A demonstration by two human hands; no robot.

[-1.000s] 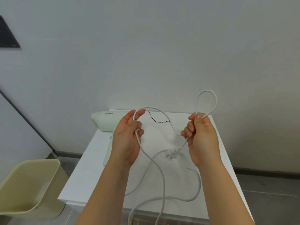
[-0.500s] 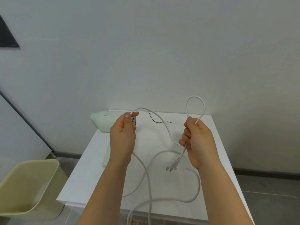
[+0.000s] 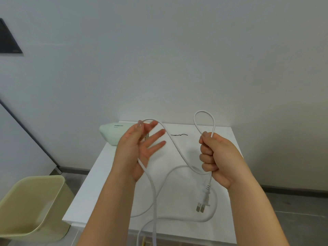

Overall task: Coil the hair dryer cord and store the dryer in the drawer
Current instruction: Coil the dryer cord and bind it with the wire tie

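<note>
A white table stands by a yellowish bin. The pale green dryer lies at the table's far left corner. The left hand is splayed wide, and the cord drapes between its thumb and forefinger. The right hand fists a cord loop, with the plug dangling below.

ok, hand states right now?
Left hand: open, fingers spread, cord draped across it.
Right hand: gripping the cord, plug hanging below.
</note>
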